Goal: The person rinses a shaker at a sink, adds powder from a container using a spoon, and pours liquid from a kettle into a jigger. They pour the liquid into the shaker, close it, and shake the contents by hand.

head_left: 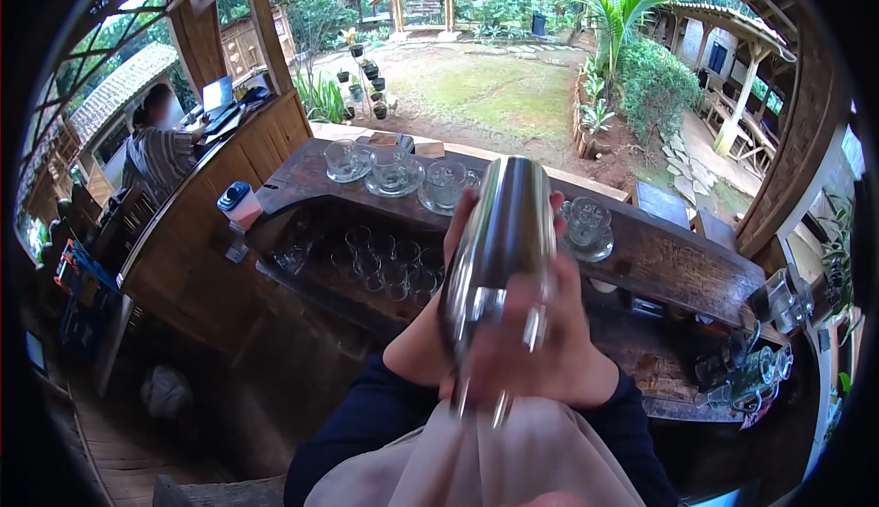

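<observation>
A shiny metal cocktail shaker (509,223) is held up in front of my chest, tilted, its lower part smeared by motion. My left hand (454,234) wraps around its left side, the palm hidden behind the metal. On the right and lower part, my right hand (566,342) is closed around it, with blurred fingers. Beyond the shaker, glass cups on saucers stand along the dark wooden counter (678,260): one cup (394,173) and another cup (446,187) to the left, stacked glassware (588,223) to the right.
Several glass mugs (385,260) sit on the shelf under the counter. Glass pitchers (783,301) and mugs (751,374) stand at the right. A blue-lidded container (240,203) is at the left end. A person (163,155) sits at a laptop (218,95) behind a wooden partition.
</observation>
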`<state>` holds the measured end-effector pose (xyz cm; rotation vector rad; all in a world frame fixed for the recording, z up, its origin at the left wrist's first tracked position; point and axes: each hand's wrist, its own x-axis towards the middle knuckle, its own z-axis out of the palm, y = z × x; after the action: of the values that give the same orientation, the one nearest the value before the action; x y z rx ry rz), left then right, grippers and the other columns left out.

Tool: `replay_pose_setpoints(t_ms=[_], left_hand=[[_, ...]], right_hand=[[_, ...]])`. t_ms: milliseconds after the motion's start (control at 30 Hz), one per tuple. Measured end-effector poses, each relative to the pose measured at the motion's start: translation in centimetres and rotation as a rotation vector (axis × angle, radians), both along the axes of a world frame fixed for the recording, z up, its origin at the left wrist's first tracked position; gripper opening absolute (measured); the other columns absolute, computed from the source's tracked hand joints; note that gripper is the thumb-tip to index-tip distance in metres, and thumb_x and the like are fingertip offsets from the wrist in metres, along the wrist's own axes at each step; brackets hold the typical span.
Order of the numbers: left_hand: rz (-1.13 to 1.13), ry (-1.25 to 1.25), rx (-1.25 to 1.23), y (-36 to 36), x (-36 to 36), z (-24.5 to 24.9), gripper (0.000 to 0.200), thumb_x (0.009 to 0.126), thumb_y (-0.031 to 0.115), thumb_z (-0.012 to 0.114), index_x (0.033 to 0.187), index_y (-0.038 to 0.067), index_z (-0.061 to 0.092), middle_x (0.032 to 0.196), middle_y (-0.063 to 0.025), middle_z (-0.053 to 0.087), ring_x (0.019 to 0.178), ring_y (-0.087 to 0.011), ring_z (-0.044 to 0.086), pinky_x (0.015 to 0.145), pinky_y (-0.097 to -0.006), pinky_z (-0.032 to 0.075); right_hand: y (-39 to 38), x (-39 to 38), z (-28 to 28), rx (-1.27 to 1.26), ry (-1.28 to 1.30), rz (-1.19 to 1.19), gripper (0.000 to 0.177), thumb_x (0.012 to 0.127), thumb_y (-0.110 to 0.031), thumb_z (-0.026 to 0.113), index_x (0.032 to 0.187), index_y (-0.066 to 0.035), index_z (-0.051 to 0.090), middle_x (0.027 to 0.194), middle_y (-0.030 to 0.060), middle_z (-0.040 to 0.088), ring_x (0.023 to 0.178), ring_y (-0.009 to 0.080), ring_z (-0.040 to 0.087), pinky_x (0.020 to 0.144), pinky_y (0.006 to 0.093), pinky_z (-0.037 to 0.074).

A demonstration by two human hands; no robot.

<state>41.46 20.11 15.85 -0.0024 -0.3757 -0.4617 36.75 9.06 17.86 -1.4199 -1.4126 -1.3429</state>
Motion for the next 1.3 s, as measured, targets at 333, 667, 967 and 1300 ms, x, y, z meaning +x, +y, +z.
replay_pose_setpoints(t_ms=[333,667,967,1300], left_hand=[[0.428,0.405,0.234,-1.5,4.5,-4.4,0.045,0.096,0.037,0.031,0.121,0.005,0.051,0.115,-0.0119,0.058,0.105,-0.0257,0.058,0.091,-0.0399,0.049],[-0.069,-0.482,-0.056,-1.9,3.7,-4.4,0.088,0.079,0.066,0.055,0.136,0.001,0.035,0.129,-0.0204,0.044,0.110,-0.0371,0.053,0.086,-0.0484,0.051],[-0.187,-0.176,-0.095,-1.5,0.9,-1.7,0.079,0.083,0.057,0.056,0.135,0.001,0.036,0.131,-0.0237,0.044,0.112,-0.0361,0.053,0.093,-0.0477,0.048],[0.277,0.103,0.044,-2.4,4.4,-8.2,0.062,0.092,0.051,0.043,0.131,0.003,0.039,0.111,-0.0150,0.055,0.106,-0.0254,0.057,0.091,-0.0383,0.050]], right_hand=[[0.7,7.3,-3.0,0.090,0.695,-0.043,0.053,0.059,-0.028,0.078,0.104,-0.004,0.063,0.113,0.0149,0.059,0.109,0.0378,0.054,0.092,0.0456,0.044],[-0.9,1.7,-0.6,0.037,-0.340,0.114,0.034,0.064,-0.020,0.079,0.096,-0.022,0.065,0.103,-0.0068,0.062,0.102,0.0163,0.060,0.095,0.0427,0.040],[-1.7,-1.2,-1.6,0.003,0.083,0.024,0.032,0.062,-0.018,0.075,0.093,-0.025,0.068,0.101,-0.0038,0.063,0.101,0.0192,0.061,0.092,0.0450,0.040],[0.8,4.5,-3.2,0.192,0.511,0.023,0.042,0.062,-0.030,0.076,0.100,-0.016,0.066,0.105,0.0060,0.062,0.106,0.0308,0.057,0.099,0.0543,0.034]])
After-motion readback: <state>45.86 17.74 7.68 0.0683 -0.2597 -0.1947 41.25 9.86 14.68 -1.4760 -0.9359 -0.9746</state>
